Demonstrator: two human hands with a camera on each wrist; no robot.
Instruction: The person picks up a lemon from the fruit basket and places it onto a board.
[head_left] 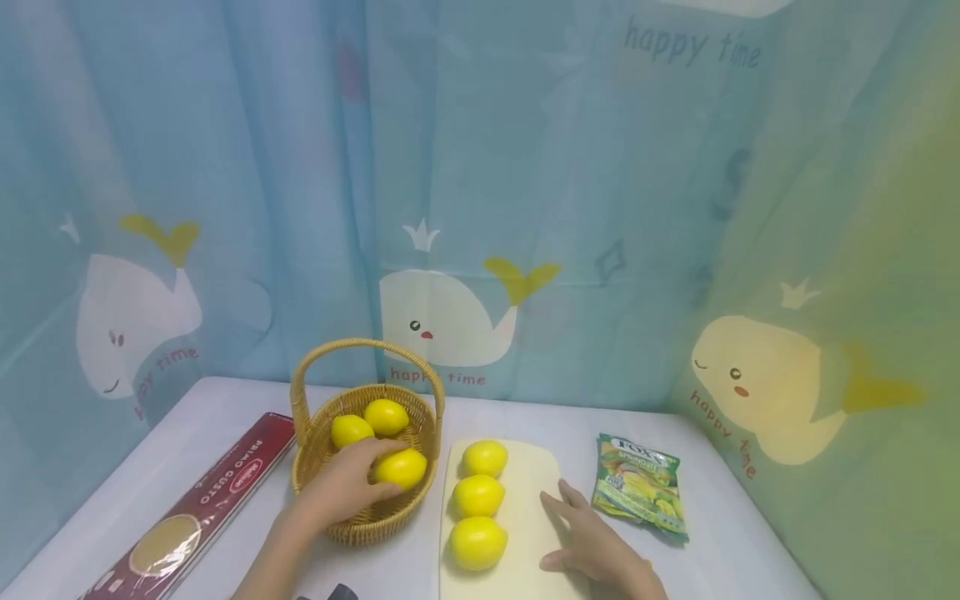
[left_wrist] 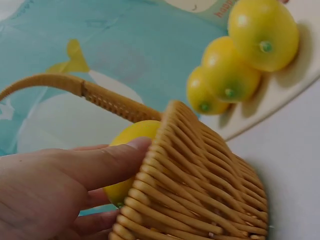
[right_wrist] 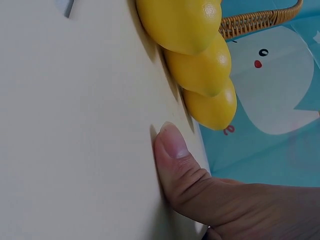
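Observation:
My left hand (head_left: pixel 347 483) reaches into a wicker basket (head_left: pixel 367 532) and grips a yellow lemon (head_left: pixel 402 469) between thumb and fingers. In the left wrist view, the thumb lies along the held lemon (left_wrist: pixel 142 131) just inside the basket rim. Two more lemons, one at the back (head_left: pixel 386 417) and one at the left (head_left: pixel 351 430), sit in the basket. Three lemons (head_left: pixel 478 497) stand in a row on the left half of a cream board (head_left: pixel 525 467). At the board's right side is my right hand (head_left: pixel 592 537), fingers spread and holding nothing, its thumb resting on the board.
A green candy bag (head_left: pixel 641 487) lies right of the board. Along the left of the white table (head_left: pixel 405 575) is a long dark red pasta pack (head_left: pixel 202 508). A small dark object (head_left: pixel 341 592) shows at the front edge. Blue whale-print curtains (head_left: pixel 465 167) surround the table.

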